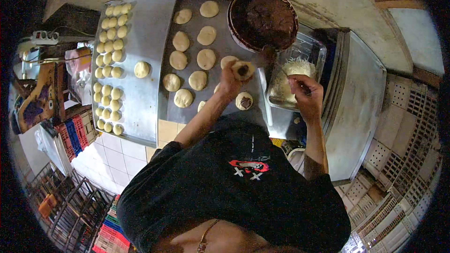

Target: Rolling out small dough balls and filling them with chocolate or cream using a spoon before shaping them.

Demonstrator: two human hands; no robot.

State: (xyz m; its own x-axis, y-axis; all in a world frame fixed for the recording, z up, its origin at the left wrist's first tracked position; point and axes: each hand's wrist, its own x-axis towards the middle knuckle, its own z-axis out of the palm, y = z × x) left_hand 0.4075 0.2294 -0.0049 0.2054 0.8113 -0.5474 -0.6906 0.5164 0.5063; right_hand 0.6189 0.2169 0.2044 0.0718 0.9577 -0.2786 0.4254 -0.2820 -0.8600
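The left hand [230, 80] is raised over the dark tray [220, 51], its fingers cupped and closed around a dough round [243, 70] with a dab of brown filling in its middle; the round sits at the fingertips, just below the bowl [263, 18] of chocolate filling. The right hand [304, 91] reaches into the clear tub [315, 49] of shredded white cheese [295, 69], fingers pressed together in a pinch on what looks like a bit of cheese, though what lies between them is too small to tell. Another filled round [244, 100] lies on the tray just beside the left wrist. Flat dough discs [192, 51] lie in loose rows across the rest of that tray. To the left, a lighter tray [145, 28] on the counter [356, 93] carries two columns of small dough balls [111, 56] and one larger ball [142, 69] apart from them.
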